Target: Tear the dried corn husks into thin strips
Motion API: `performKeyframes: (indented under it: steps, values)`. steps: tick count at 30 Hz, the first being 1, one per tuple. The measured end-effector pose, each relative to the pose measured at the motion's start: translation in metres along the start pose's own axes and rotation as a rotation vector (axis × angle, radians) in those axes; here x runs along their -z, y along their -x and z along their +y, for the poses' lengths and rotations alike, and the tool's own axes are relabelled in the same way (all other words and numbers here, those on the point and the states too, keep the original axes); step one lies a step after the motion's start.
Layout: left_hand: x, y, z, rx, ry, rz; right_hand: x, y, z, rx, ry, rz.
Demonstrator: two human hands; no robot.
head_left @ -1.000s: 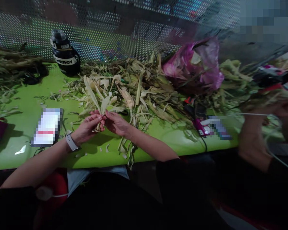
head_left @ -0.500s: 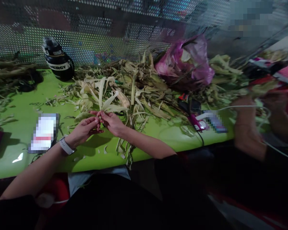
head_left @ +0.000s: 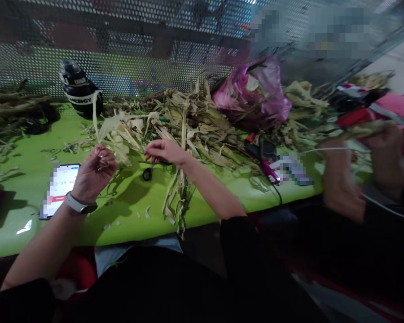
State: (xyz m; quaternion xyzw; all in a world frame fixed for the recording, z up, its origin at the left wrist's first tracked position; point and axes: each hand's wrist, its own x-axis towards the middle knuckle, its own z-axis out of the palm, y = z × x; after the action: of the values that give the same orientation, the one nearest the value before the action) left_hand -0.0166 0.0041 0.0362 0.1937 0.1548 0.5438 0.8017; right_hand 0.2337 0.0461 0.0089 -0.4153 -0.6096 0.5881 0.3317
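Observation:
My left hand (head_left: 98, 172), raised above the table's left part, pinches the base of a pale corn husk (head_left: 107, 128) whose strips fan upward. A watch is on that wrist. My right hand (head_left: 164, 152) is apart from the left one, loosely curved with the palm down and nothing visible in its fingers. Just below its fingertips lies a pair of dark-handled scissors (head_left: 148, 173); whether the fingers touch it, I cannot tell. Behind both hands spreads a heap of dry corn husks (head_left: 208, 134), and a bundle of long strips (head_left: 178, 202) trails toward the front edge.
A lit phone (head_left: 59, 190) lies left on the green table (head_left: 128, 224). A black jug (head_left: 81, 92) stands against the perforated panel (head_left: 138, 58). A pink plastic bag (head_left: 252, 96) sits behind the heap. At right are a power bank (head_left: 271, 172) with cables and another person's hands (head_left: 387, 139).
My hands have separated. The left has moved left and up with the corn husk; the right has let go of it and shifted slightly right, over the scissors.

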Motion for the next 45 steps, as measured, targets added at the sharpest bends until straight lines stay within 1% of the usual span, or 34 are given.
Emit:
performKeyframes:
  steps: [2, 3, 4, 5, 6, 7, 9, 12, 14, 16, 19, 20, 23, 26, 30, 32, 34, 35, 37, 39, 41, 42, 45]
  values:
    - [0.002, -0.001, 0.002, -0.008, 0.02, -0.023, 0.02, -0.015, -0.004, 0.059, 0.164, 0.207]
    - [0.004, -0.002, 0.002, -0.01, 0.016, -0.028, 0.028, -0.023, -0.005, 0.094, 0.301, 0.293]
    - [0.005, -0.002, 0.002, -0.011, 0.009, -0.029, 0.033, -0.032, -0.004, 0.136, 0.477, 0.356]
    - [0.006, -0.003, 0.002, -0.011, 0.001, -0.028, 0.035, -0.041, -0.004, 0.182, 0.651, 0.386]
    - [0.007, -0.003, 0.002, -0.011, -0.005, -0.025, 0.034, -0.049, -0.002, 0.209, 0.807, 0.381]
    - [0.008, -0.004, 0.003, -0.011, -0.008, -0.017, 0.032, -0.056, 0.0, 0.231, 0.948, 0.345]
    - [0.01, -0.005, 0.003, -0.012, -0.008, 0.008, 0.021, -0.07, 0.004, 0.255, 1.171, 0.221]
    - [0.013, -0.007, 0.004, -0.011, -0.013, 0.043, 0.006, -0.085, 0.008, 0.249, 1.383, 0.052]
    - [0.016, -0.008, 0.004, -0.019, -0.018, 0.056, 0.003, -0.09, 0.007, 0.244, 1.431, 0.015]
    - [0.018, -0.01, 0.004, -0.034, -0.018, 0.063, 0.009, -0.091, 0.001, 0.28, 1.383, 0.041]
    - [0.019, -0.011, 0.006, -0.052, -0.011, 0.064, 0.029, -0.081, -0.015, 0.393, 1.137, 0.153]
    - [0.018, -0.011, 0.007, -0.056, -0.009, 0.067, 0.037, -0.074, -0.022, 0.425, 1.021, 0.188]
    - [0.015, -0.012, 0.009, -0.077, -0.008, 0.091, 0.055, -0.049, -0.043, 0.455, 0.644, 0.222]
    - [0.012, -0.012, 0.01, -0.087, -0.013, 0.128, 0.059, -0.022, -0.06, 0.464, 0.408, 0.229]
    - [0.011, -0.013, 0.014, -0.099, -0.017, 0.136, 0.052, 0.01, -0.081, 0.353, 0.324, 0.19]
    - [0.011, -0.013, 0.017, -0.123, -0.012, 0.132, 0.049, 0.027, -0.095, 0.322, 0.319, 0.237]
    - [0.01, -0.013, 0.019, -0.142, 0.001, 0.144, 0.048, 0.043, -0.108, 0.333, 0.318, 0.315]
    - [0.009, -0.013, 0.02, -0.146, 0.011, 0.155, 0.048, 0.05, -0.113, 0.353, 0.319, 0.325]
    - [0.009, -0.014, 0.019, -0.139, 0.024, 0.177, 0.047, 0.059, -0.117, 0.348, 0.328, 0.272]
    - [0.009, -0.015, 0.015, -0.112, 0.022, 0.177, 0.043, 0.062, -0.113, 0.269, 0.342, 0.163]
    - [0.012, -0.015, 0.01, -0.077, -0.008, 0.158, 0.036, 0.059, -0.103, 0.179, 0.346, 0.052]
    - [0.014, -0.015, 0.007, -0.052, -0.035, 0.142, 0.031, 0.056, -0.097, 0.156, 0.344, 0.013]
    - [0.022, -0.015, -0.001, 0.019, -0.152, 0.086, 0.012, 0.044, -0.083, 0.153, 0.331, -0.04]
